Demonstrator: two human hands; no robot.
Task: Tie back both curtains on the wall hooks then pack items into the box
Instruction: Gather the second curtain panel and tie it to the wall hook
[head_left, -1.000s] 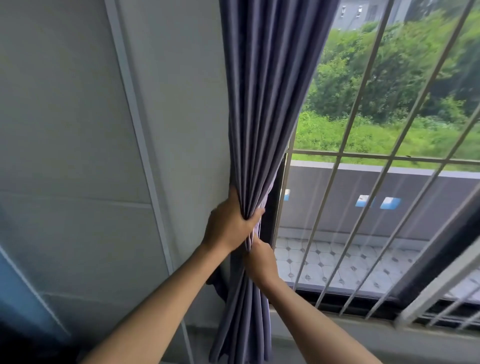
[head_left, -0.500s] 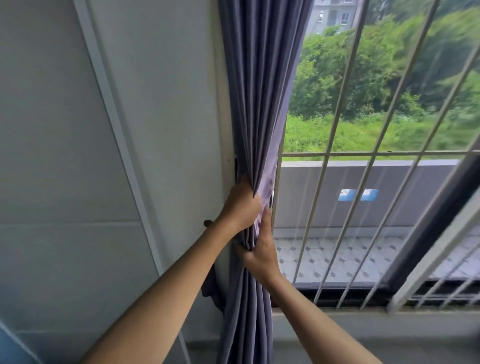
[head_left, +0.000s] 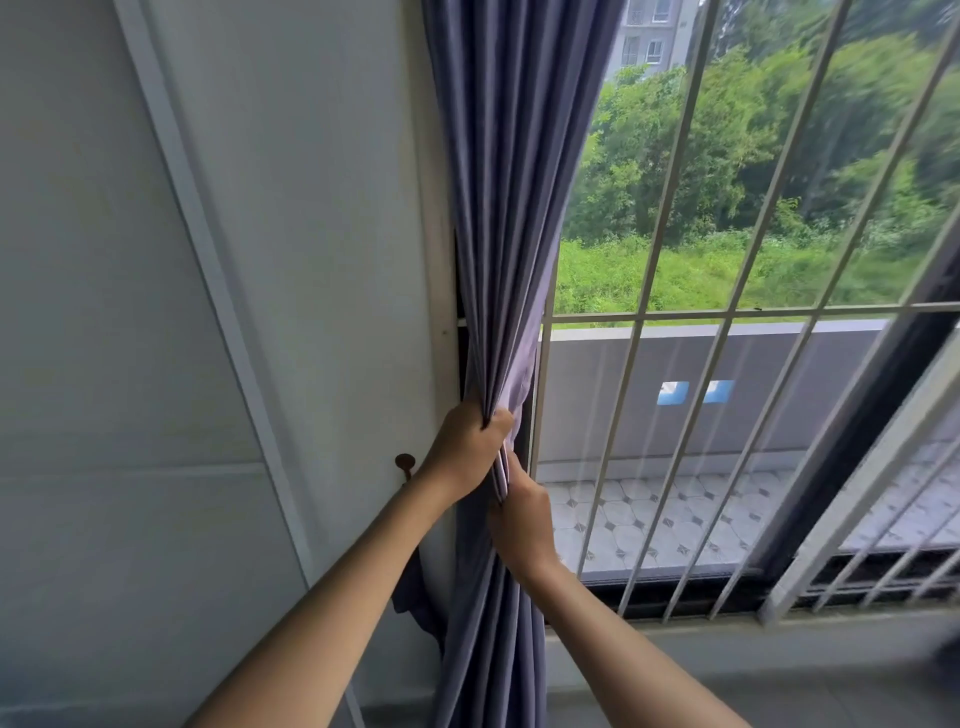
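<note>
Curtain (head_left: 511, 218) bunched in both hands beside hook (head_left: 404, 462); window bars (head_left: 670, 171) right.

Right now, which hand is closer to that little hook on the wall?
The left hand. It grips the gathered curtain right beside the wall hook, with its wrist next to it. The right hand holds the curtain lower, on the window side.
</note>
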